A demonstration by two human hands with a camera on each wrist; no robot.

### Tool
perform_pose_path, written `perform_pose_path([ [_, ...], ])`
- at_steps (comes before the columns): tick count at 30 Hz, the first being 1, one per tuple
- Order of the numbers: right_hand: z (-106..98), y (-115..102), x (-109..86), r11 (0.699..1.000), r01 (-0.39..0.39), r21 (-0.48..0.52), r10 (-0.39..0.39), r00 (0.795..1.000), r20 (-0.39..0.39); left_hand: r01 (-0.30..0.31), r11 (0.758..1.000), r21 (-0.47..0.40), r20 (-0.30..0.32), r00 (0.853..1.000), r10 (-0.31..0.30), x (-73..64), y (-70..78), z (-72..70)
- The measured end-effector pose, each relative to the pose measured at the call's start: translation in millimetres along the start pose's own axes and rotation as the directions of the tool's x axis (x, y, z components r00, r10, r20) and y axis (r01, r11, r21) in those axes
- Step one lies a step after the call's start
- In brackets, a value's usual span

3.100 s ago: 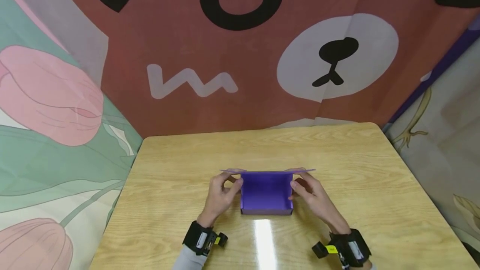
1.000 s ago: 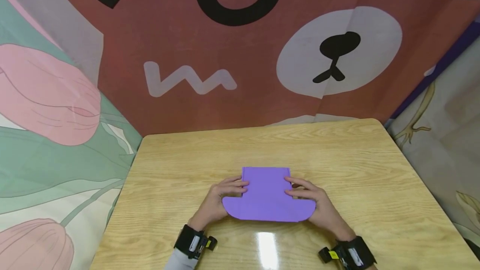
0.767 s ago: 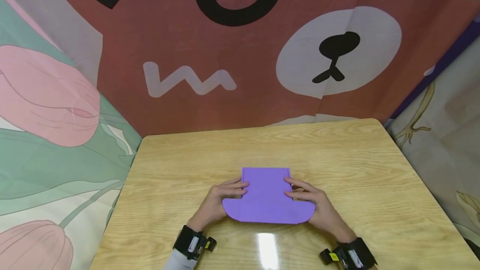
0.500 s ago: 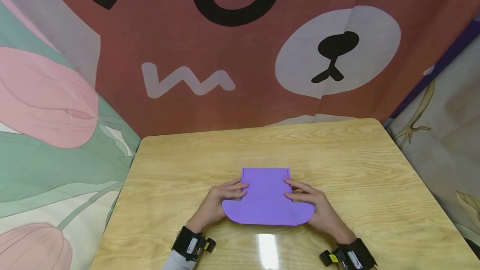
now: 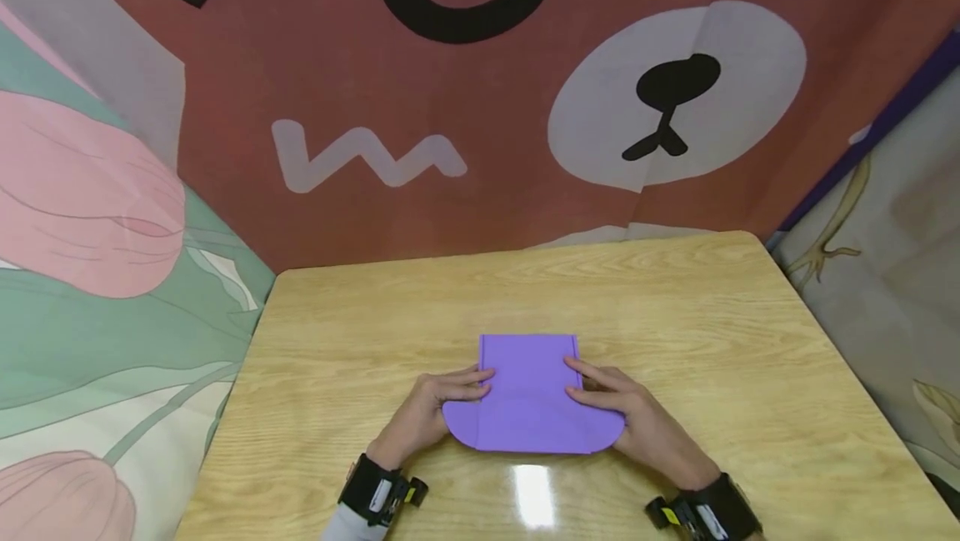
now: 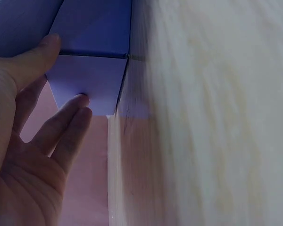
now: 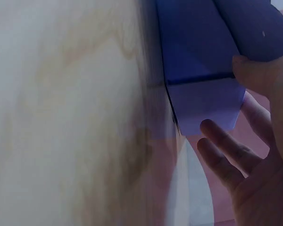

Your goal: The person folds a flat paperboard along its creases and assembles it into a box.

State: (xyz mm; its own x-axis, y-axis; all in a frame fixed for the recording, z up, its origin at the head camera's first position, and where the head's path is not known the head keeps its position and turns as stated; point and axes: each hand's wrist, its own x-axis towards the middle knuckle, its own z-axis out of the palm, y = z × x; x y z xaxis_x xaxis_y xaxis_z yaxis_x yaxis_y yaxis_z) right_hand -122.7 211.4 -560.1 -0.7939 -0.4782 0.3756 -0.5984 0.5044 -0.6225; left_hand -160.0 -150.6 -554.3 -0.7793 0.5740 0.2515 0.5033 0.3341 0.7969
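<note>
A purple cardboard mailer box (image 5: 528, 370) sits on the table in the head view, its lid folded down over the top. The lid's front flap (image 5: 532, 433) sticks out toward the person, with a rounded ear on each side. My left hand (image 5: 420, 412) holds the left side, fingertips on the lid's edge. In the left wrist view its thumb is at the box's front corner under the flap, and two fingers touch the box's end wall (image 6: 92, 75). My right hand (image 5: 641, 420) holds the right side likewise; its thumb is at the front corner and fingers lie near the end wall (image 7: 203, 103).
The wood-grain table (image 5: 360, 308) extends around the box on all sides. Behind it hangs a brown cloth (image 5: 360, 232) with a bear's face, and a flowered cloth (image 5: 75, 358) hangs at the left. Each wrist wears a black camera strap (image 5: 371, 487).
About three seconds ago the lid stood up and the box's inside showed. Now the lid is down over the box and the fingers have moved onto its edges. In the last second the hands barely moved.
</note>
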Motion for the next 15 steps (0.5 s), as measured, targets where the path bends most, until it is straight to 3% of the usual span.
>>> perform_pose_path([
  [3,-2,1,1.5,1.000,-0.005,0.002,0.005,1.000,0.014,-0.018,1.000,0.015,0.000,1.000,0.018,1.4,2.0,-0.9],
  [7,-4,3,4.7,0.995,0.004,0.098,-0.002,1.000,-0.017,-0.032,0.999,0.006,-0.014,0.999,0.032,4.2,7.6,-2.6],
  [12,-14,-2,22.7,0.972,0.015,0.233,0.009,0.995,-0.101,0.060,0.995,-0.074,-0.050,0.997,-0.063,13.9,22.2,-13.0],
  [15,-19,-4,32.7,0.940,-0.044,0.340,0.082,0.992,-0.097,0.128,0.986,-0.104,-0.068,0.988,-0.136,19.7,25.7,-17.5],
])
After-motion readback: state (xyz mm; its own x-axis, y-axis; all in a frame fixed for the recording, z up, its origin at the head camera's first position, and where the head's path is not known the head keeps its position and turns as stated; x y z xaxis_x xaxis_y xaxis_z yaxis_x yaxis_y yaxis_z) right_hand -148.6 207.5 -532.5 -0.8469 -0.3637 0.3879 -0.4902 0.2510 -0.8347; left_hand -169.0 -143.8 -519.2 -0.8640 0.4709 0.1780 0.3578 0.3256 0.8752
